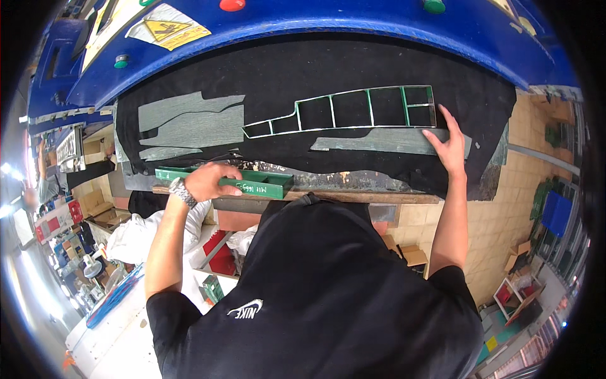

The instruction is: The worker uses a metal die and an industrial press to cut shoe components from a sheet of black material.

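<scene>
On the black sheet material (271, 66) lies a long cutting die (351, 127), narrow at the left and wide at the right, with green inner walls and bare metal edges. My right hand (452, 150) is at its wide right end, thumb and fingers spread; whether they touch the die is unclear. At the near edge of the table, my left hand (211, 180) is wrapped around a second green cutting die (268, 188) with white writing on its side. Part of that die is hidden under the hand.
Grey-green surface shows through cut-out openings (202, 129) at the left and a long one (372, 142) below the die. A blue machine beam (328, 25) with red and green buttons spans the far side. A worn wooden edge (379, 198) runs along the front.
</scene>
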`<state>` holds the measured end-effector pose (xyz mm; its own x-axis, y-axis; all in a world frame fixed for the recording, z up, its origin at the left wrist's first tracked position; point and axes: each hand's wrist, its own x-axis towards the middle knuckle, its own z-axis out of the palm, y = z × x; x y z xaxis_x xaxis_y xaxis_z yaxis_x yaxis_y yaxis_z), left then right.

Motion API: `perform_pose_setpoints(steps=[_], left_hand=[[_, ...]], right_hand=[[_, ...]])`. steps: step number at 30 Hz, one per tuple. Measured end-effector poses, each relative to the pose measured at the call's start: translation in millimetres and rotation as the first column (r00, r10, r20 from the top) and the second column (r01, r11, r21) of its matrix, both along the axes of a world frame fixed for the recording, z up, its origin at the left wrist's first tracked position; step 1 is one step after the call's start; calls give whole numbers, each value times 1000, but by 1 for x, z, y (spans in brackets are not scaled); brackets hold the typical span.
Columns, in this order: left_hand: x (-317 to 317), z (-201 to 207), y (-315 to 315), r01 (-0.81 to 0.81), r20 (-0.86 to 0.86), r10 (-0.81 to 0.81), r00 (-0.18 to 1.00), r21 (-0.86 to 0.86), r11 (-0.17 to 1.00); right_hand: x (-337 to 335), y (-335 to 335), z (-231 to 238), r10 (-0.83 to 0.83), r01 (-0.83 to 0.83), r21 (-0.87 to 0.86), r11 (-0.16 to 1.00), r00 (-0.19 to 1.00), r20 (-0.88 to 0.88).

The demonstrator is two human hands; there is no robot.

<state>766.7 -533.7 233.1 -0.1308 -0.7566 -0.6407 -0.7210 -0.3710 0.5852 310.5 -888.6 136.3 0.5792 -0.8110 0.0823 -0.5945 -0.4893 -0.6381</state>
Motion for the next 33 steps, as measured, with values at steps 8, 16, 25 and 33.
perform_pose_setpoints(steps=[8,16,25,33], left_hand=[[-1,9,-8,-75,-152,70,986,-24,997],[-18,131,-35,-612,-540,384,749,-342,713],[-53,103,-54,-941,-977,-45,209,-214,261],[-61,80,-41,-966,-975,-168,143,-175,191]], right_hand=[[19,45,47,-162,171,-160,972,984,68],[140,135,104,216,-333,233,914,883,416],[206,189,129,323,-305,-124,944,786,527],[210,181,122,358,-393,13,919,851,385]])
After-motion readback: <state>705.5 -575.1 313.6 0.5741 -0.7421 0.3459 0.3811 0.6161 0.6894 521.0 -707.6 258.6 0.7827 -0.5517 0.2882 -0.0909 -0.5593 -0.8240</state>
